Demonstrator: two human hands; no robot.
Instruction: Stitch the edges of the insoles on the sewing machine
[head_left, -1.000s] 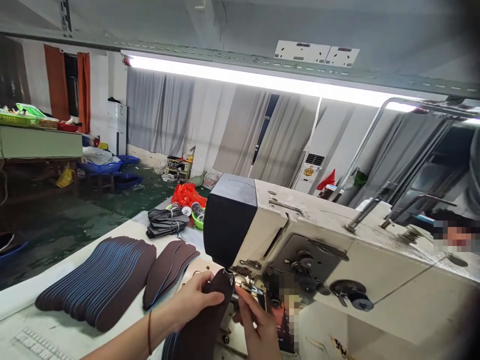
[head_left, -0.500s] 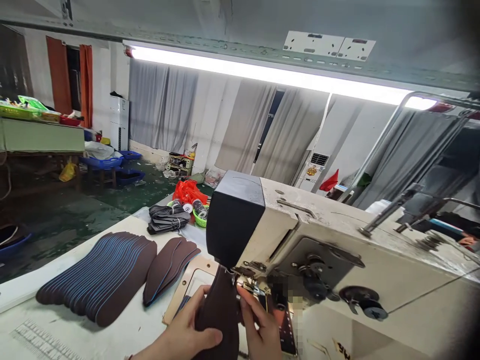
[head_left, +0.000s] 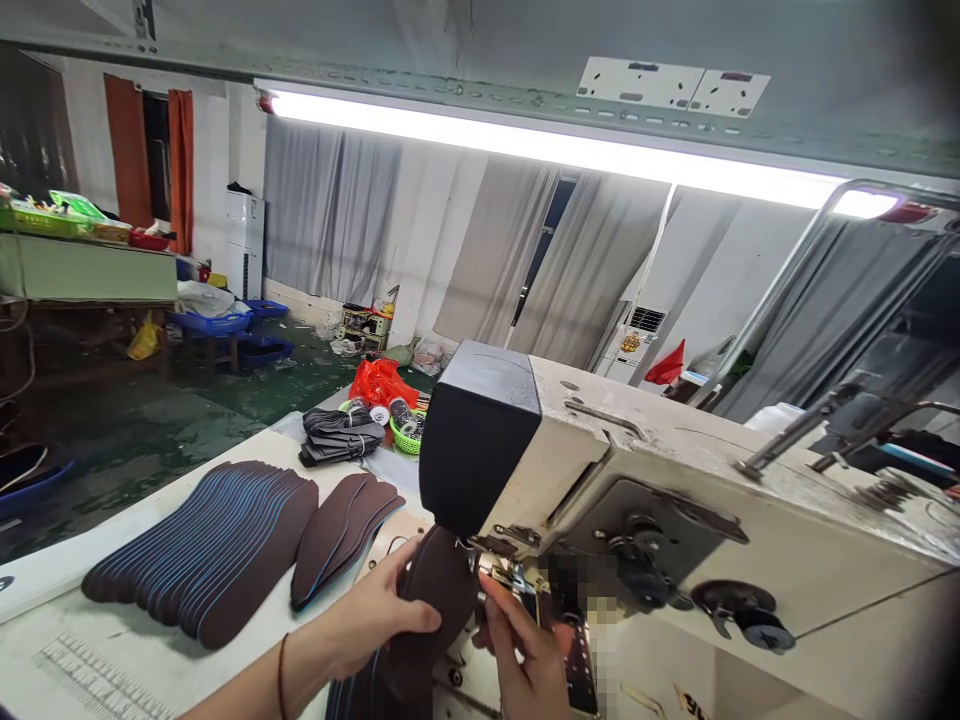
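A dark brown insole (head_left: 441, 590) lies under the head of a sewing machine (head_left: 675, 450), its far end close to the needle area. My left hand (head_left: 379, 610) grips its left side, thumb on top and fingers round the far edge. By the metal presser parts (head_left: 510, 573), on the insole's right, my right hand (head_left: 525, 645) has its fingers pinched together; what is between them is hidden. Below my left wrist, more insoles with blue edges (head_left: 356, 690) show in part.
To the left, a fanned row of insoles (head_left: 202, 550) and a smaller pile (head_left: 341, 540) lie on the white table (head_left: 247, 670). Behind them are a tied black bundle (head_left: 341, 435), a green basket (head_left: 407, 440) with spools and a red bag (head_left: 382, 382). A printed ruler (head_left: 97, 675) marks the near left.
The insole has swung, its near end turning left, and my left hand has moved left and slightly up with it. Blue-edged insoles now show beneath. The right hand stays by the presser parts.
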